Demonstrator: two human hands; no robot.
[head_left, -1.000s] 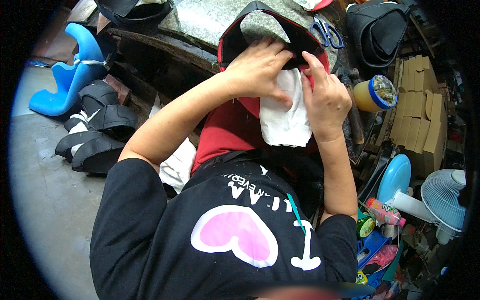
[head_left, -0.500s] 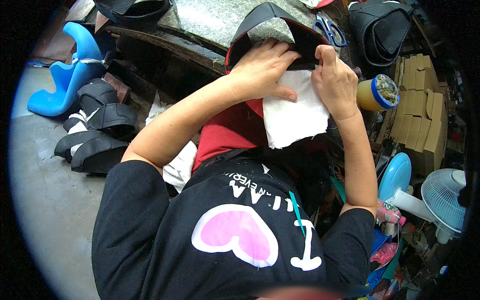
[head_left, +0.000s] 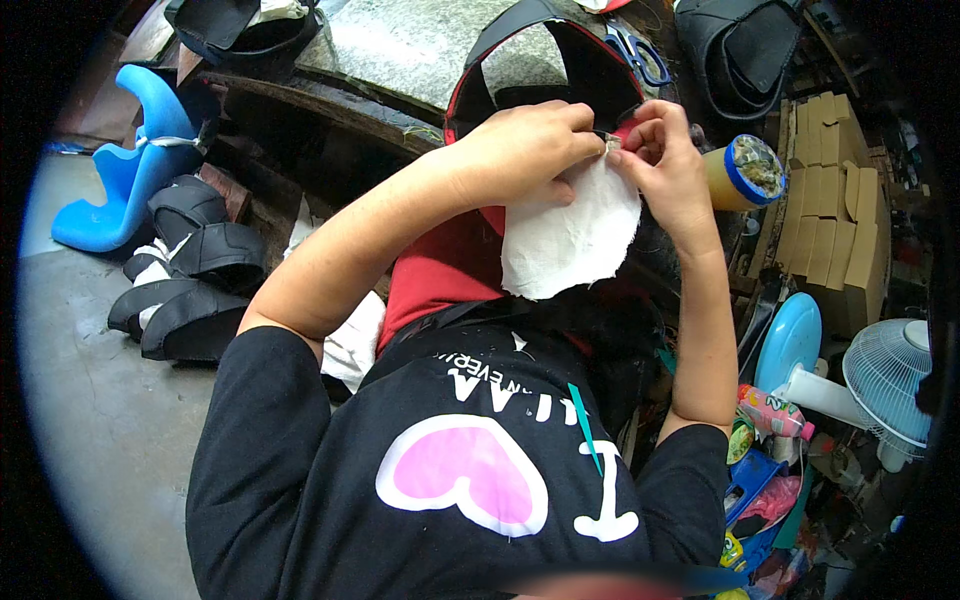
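Observation:
A white cloth piece [head_left: 570, 245] hangs over my lap from my two hands. My left hand [head_left: 525, 150] has its fingers bent over the cloth's upper edge, the thumb lower down on it. Thumb and fingers of my right hand [head_left: 668, 165] are pinched together at the cloth's upper right corner, beside a bit of red lining. Just beyond the hands arches a black shoe upper [head_left: 510, 28] with red edging, leaning against the stone slab. Its lower part, where it meets the cloth, is hidden behind my left hand.
Past the hands lies a grey stone slab [head_left: 390, 50], with blue-handled scissors [head_left: 640, 55] at its right. A blue-lidded jar [head_left: 735, 172] stands beside my right wrist. Stacked black uppers [head_left: 210, 270] and a blue foam shape [head_left: 130, 180] are left; cardboard boxes [head_left: 830, 220] and a fan [head_left: 885, 385] right.
My right hand has gone from a raised fist to a pinch at the cloth's corner. The left hand has drawn its spread fingers in and shifted toward it. The whole view has shifted slightly.

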